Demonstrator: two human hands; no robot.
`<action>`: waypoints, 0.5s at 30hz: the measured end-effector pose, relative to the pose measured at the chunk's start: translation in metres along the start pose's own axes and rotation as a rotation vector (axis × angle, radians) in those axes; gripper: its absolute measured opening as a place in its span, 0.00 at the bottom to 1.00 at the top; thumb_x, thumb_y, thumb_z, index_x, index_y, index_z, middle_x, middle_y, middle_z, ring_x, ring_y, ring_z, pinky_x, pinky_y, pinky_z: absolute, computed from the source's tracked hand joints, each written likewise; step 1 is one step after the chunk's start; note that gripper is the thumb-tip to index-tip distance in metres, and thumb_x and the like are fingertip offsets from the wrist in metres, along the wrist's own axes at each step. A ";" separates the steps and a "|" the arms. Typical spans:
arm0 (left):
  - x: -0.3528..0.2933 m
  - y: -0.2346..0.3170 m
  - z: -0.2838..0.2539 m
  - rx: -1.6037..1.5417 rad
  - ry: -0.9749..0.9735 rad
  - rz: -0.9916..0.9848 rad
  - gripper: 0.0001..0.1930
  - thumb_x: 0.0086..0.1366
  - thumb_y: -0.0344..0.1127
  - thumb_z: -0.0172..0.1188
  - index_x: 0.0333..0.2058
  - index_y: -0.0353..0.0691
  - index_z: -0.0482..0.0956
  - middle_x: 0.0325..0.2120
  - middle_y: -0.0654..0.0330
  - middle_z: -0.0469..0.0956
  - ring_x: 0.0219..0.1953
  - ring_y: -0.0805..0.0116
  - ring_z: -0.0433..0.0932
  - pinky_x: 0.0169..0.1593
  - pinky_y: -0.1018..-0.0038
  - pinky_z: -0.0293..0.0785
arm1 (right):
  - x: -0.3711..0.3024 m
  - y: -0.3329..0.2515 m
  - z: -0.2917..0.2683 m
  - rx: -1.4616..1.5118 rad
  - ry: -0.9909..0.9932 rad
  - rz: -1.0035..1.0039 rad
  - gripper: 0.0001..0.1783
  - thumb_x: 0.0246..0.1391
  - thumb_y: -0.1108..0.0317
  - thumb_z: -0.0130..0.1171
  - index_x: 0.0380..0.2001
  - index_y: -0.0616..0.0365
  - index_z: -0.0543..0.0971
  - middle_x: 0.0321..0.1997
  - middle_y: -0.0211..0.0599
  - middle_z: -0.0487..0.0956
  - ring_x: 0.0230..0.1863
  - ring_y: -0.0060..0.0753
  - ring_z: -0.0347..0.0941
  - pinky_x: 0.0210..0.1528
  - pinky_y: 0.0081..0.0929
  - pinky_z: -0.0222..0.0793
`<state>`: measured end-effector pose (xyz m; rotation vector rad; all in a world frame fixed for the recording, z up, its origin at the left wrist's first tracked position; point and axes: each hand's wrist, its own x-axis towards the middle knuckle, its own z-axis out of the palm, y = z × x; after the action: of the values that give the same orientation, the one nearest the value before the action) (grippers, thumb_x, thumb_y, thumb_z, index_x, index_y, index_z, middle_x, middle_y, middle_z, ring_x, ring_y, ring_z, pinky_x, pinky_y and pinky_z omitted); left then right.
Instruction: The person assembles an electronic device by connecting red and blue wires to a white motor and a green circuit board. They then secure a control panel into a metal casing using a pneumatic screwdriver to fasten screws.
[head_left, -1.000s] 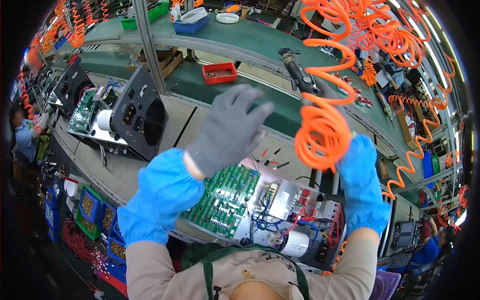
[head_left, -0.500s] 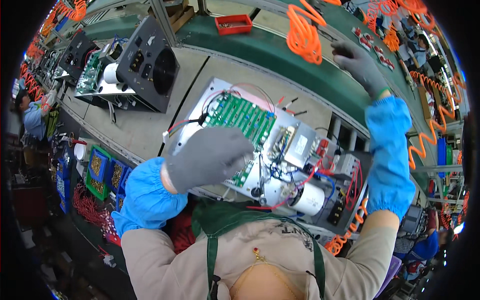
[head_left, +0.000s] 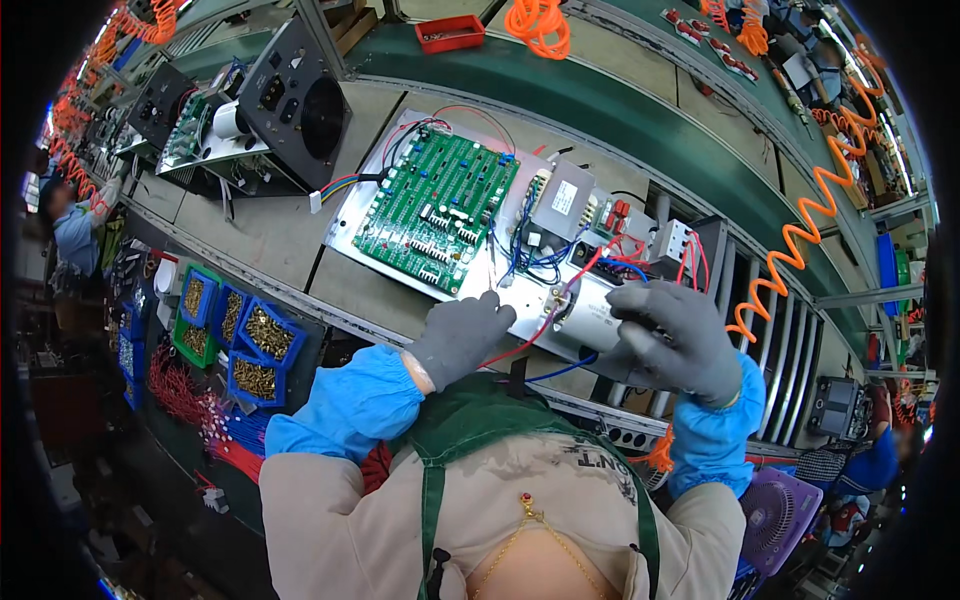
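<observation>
A metal plate [head_left: 342, 236] lies before me, carrying a green circuit board [head_left: 425, 200], a silver boxed unit [head_left: 565, 200] with wires, and a white cylinder [head_left: 590, 318] that looks like a capacitor. My left hand [head_left: 460, 335], in a grey glove, is at the plate's near edge below the board. Its fingertips are pinched together; what they hold, if anything, cannot be made out. Beside the white cylinder is my right hand [head_left: 680, 340], also gloved, its fingers curved and apart with nothing visible between them. Red and blue wires [head_left: 560, 370] run loose near the cylinder.
At the left stand black-panelled units [head_left: 290, 110]. Blue bins [head_left: 255, 378] of brass parts sit lower left, by red wire bundles [head_left: 180, 400]. A red tray [head_left: 450, 34] is on the green belt at the back. Orange coiled hoses [head_left: 790, 250] hang right, above metal rollers [head_left: 775, 345].
My right hand has come down from beneath the hanging orange hose to beside the white cylinder. My left hand has moved right and nearer me, uncovering the circuit board. The view has shifted.
</observation>
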<state>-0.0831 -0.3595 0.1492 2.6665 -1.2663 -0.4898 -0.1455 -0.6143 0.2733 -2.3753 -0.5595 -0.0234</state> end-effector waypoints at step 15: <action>-0.040 -0.002 -0.070 -1.607 0.345 0.092 0.15 0.64 0.42 0.56 0.41 0.35 0.74 0.24 0.65 0.72 0.24 0.80 0.71 0.26 0.82 0.66 | -0.023 -0.024 0.103 1.014 0.090 0.355 0.25 0.55 0.64 0.55 0.55 0.62 0.68 0.25 0.35 0.75 0.21 0.24 0.69 0.25 0.22 0.66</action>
<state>-0.0804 -0.3275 0.2235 1.2175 -0.4248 -0.5958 -0.1895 -0.5418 0.2060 -1.4324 -0.0435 0.2517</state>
